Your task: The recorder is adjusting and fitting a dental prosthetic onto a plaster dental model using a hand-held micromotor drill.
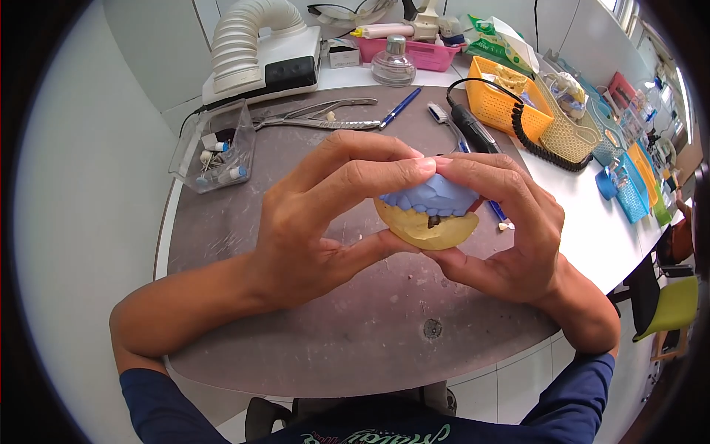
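Between my hands, above the grey-brown bench mat, is a dental model made of two plaster casts put together. The blue cast (433, 195) with its row of teeth is on top, and the yellow cast (425, 226) lies under it. A dark spot shows where the two meet. My left hand (329, 211) is closed on the model's left side, fingers over the top and thumb beneath. From the right, my right hand (510, 222) grips it the same way. The fingertips of both hands meet over the blue cast.
Behind my hands lie metal pliers (318, 115), a blue pen (401, 108), a toothbrush (446, 123) and a black corded handpiece (473, 129). A clear tray (214, 152) with small parts stands left. Farther back are a glass bottle (393, 65), a hose unit (262, 63) and an orange basket (510, 100).
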